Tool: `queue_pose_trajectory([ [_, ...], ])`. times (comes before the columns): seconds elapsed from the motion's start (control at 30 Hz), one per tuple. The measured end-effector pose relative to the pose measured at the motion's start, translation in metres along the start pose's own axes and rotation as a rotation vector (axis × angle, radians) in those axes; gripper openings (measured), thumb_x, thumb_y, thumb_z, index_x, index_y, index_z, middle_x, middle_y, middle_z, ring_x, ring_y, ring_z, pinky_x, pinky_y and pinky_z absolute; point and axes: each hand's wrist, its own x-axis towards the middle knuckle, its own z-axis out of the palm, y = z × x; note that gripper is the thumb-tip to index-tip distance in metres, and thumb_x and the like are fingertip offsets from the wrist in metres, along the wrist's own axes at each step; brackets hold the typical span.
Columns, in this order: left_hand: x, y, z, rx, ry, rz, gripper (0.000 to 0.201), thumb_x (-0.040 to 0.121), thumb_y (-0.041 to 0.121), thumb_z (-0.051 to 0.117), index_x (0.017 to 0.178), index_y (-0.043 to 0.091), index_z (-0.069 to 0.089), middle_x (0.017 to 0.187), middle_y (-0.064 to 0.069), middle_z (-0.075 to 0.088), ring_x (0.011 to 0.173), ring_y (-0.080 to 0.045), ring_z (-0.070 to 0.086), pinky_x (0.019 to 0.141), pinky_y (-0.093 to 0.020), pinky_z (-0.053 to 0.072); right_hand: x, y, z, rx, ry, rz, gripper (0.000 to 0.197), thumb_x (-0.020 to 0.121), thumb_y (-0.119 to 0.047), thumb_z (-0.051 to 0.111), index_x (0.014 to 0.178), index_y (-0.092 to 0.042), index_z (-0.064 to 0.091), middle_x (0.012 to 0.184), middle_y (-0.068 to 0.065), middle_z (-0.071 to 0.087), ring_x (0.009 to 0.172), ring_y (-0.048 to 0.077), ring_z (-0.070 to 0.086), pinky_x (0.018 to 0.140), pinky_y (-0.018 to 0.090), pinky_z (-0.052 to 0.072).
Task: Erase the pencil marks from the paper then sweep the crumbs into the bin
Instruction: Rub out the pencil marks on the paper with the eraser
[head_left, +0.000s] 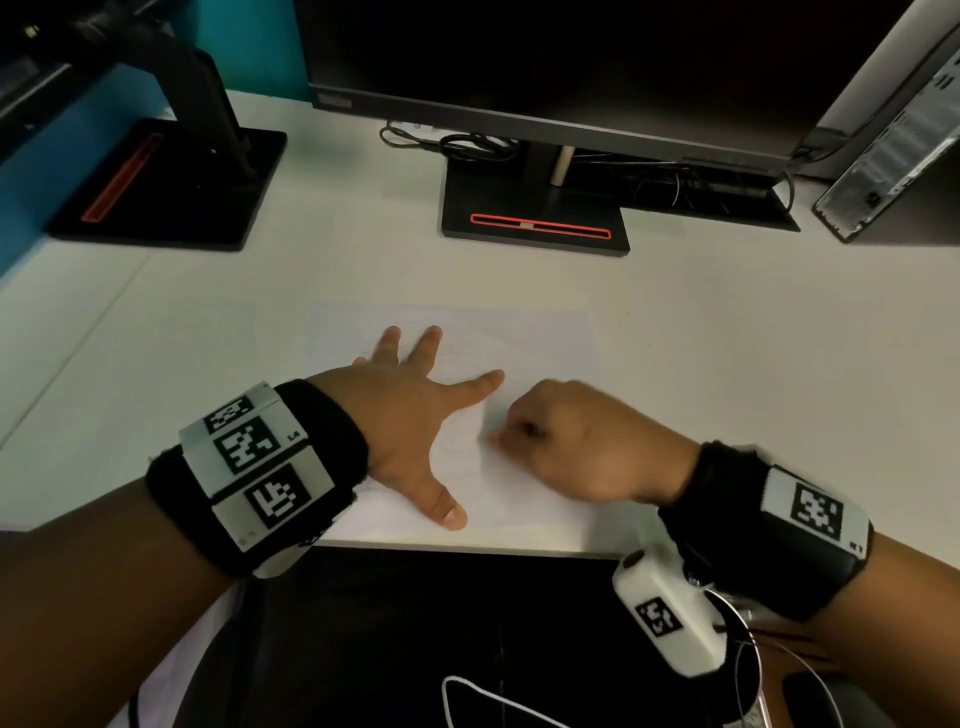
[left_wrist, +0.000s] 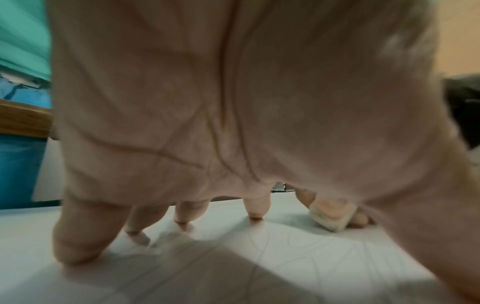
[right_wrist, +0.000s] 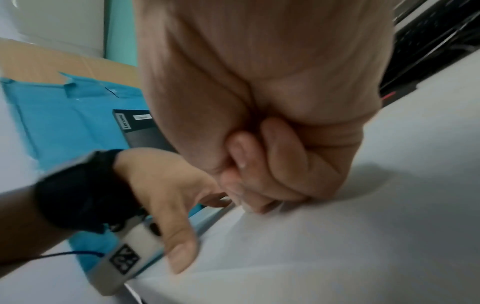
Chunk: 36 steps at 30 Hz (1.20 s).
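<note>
The left hand (head_left: 402, 415) lies flat with fingers spread on the paper (head_left: 540, 338), which sits at the near edge of the desk (head_left: 727, 322), while the right hand (head_left: 566, 441) is curled around a pale eraser (left_wrist: 330, 219) pressed to the sheet. Short, firm strokes away from the pinning hand should keep the sheet from creasing. The drop-off is just behind the wrists, the monitor stand (head_left: 535, 218) is well apart with open desk between, and no bin shows.
</note>
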Motion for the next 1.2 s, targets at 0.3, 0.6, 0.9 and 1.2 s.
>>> queue_pose_trajectory([
  [0.3,0.001,-0.002,0.001,-0.008,0.009,0.002,0.135,0.058,0.081,0.076,0.142,0.062,-0.027,0.156,-0.006,-0.043,0.145,-0.041,-0.033,0.121,-0.061,0.003,0.003,0.017,-0.012,-0.008,0.016,0.040,0.051,0.102,-0.037,0.049,0.061,-0.007,0.047,0.056,0.000,0.047,0.050,0.014,0.039,0.049,0.023,0.030],
  [0.6,0.000,-0.002,0.001,-0.011,-0.001,0.000,0.136,0.056,0.081,0.076,0.140,0.063,-0.029,0.155,-0.005,-0.044,0.144,-0.039,-0.034,0.121,-0.061,0.004,0.004,0.022,-0.020,0.003,-0.028,0.055,0.049,0.102,-0.037,0.049,0.066,-0.004,0.056,0.060,0.002,0.055,0.053,0.016,0.046,0.054,0.028,0.039],
  [0.9,0.000,-0.002,0.001,-0.013,0.000,0.003,0.136,0.057,0.081,0.076,0.141,0.063,-0.029,0.155,-0.005,-0.044,0.144,-0.040,-0.034,0.121,-0.061,0.004,0.004,0.024,-0.022,-0.018,-0.038,0.045,0.048,0.102,-0.036,0.049,0.066,-0.005,0.054,0.062,0.005,0.055,0.055,0.017,0.045,0.057,0.031,0.040],
  [1.2,0.000,-0.001,0.001,-0.005,-0.005,0.003,0.136,0.058,0.081,0.076,0.141,0.061,-0.030,0.155,-0.006,-0.045,0.144,-0.041,-0.034,0.120,-0.060,0.002,0.015,0.024,-0.023,-0.029,-0.029,0.023,0.048,0.101,-0.038,0.050,0.065,-0.006,0.055,0.061,0.004,0.056,0.055,0.017,0.046,0.056,0.029,0.038],
])
